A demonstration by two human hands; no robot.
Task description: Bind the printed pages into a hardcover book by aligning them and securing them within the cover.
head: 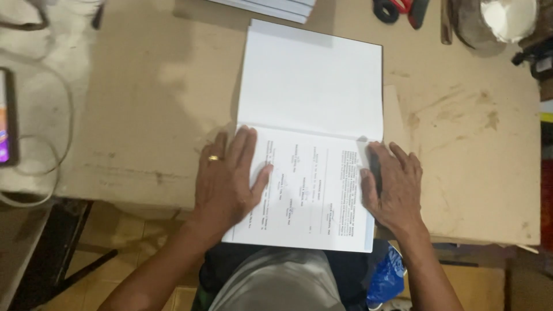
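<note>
White open booklet (pixel 311 138) lies mid-surface on the brown cardboard surface (pixel 150 115), its printed page at six o'clock pressed flat by the left hand (pixel 227 178) and right hand (pixel 394 187), fingers spread.

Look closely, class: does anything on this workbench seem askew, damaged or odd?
The cardboard sheet covering the bench is stained and scuffed, mostly right of the open book. Both hands, left hand and right hand, press the printed page flat.

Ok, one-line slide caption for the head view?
Both hands, left and right, press flat on an open white booklet on a brown worktable.
</note>
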